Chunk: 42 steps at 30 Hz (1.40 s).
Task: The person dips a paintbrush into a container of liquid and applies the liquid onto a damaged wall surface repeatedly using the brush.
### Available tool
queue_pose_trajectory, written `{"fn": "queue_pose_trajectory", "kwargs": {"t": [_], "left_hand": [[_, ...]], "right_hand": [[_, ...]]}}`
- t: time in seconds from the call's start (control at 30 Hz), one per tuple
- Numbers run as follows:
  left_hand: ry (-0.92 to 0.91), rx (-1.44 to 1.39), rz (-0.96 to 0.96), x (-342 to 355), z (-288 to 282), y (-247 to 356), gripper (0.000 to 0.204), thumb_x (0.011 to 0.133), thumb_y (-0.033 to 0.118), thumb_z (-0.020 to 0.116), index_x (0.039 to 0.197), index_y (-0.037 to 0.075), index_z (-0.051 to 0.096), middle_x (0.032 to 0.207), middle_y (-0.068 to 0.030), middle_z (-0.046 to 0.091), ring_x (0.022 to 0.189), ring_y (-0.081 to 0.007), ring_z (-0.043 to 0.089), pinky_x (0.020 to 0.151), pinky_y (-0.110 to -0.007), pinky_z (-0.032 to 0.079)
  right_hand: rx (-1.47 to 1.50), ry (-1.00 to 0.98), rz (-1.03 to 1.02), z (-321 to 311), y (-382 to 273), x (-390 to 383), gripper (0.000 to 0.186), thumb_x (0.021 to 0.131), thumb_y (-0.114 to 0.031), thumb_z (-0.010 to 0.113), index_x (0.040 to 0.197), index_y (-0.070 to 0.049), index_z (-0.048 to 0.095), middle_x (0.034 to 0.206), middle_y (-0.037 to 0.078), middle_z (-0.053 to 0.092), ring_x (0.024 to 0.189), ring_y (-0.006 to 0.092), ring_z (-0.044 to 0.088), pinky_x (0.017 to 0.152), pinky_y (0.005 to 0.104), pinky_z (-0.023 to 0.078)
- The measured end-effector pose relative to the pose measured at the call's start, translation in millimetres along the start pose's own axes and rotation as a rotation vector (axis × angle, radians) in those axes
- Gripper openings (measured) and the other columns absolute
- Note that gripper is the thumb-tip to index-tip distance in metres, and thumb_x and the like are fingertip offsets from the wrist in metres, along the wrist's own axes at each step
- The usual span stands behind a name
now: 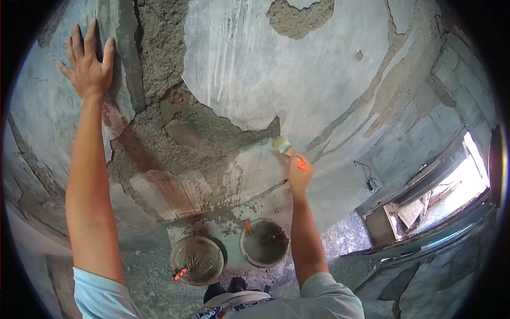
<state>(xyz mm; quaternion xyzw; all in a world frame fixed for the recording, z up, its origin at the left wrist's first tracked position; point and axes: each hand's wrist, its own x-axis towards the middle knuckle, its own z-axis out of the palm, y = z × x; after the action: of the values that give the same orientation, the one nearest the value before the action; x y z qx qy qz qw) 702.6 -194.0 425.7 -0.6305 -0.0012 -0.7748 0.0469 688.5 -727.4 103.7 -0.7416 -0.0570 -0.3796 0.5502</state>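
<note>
My left hand (91, 72) lies flat against the wall at the upper left, its fingers spread and holding nothing. In my right hand (300, 171) is a paintbrush (283, 144) with pale bristles and an orange-tipped handle, fingers wrapped round it. Its bristles meet the wall (239, 69), or come very close to it, just below a jagged edge of grey plaster. Left of the brush, the plaster is broken away over a rough brown patch (183, 119). Dark wet-looking streaks run down the plaster below that patch.
On the floor below stand two round buckets: the left bucket (174, 255) holds a tool with an orange handle (180, 274), the right bucket (243, 255) murky liquid and tools. A cable with a small box (373, 185) hangs at right, near a bright opening (451, 191) with boards.
</note>
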Motion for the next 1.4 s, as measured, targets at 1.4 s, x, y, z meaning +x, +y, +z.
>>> {"fn": "queue_pose_trajectory", "kwargs": {"t": [1.4], "left_hand": [[-0.018, -0.047, -0.028, 3, -1, 3, 0.066, 0.097, 0.073, 0.049, 0.158, 0.047, 0.040, 0.172, -0.0002, 0.029, 0.159, -0.0287, 0.023, 0.123, -0.071, 0.006]], "right_hand": [[0.022, -0.158, -0.228, 86, -66, -52, 0.032, 0.095, -0.002, 0.070, 0.127, -0.003, 0.072, 0.116, 0.016, 0.076, 0.108, 0.0229, 0.074, 0.093, 0.0325, 0.055]]}}
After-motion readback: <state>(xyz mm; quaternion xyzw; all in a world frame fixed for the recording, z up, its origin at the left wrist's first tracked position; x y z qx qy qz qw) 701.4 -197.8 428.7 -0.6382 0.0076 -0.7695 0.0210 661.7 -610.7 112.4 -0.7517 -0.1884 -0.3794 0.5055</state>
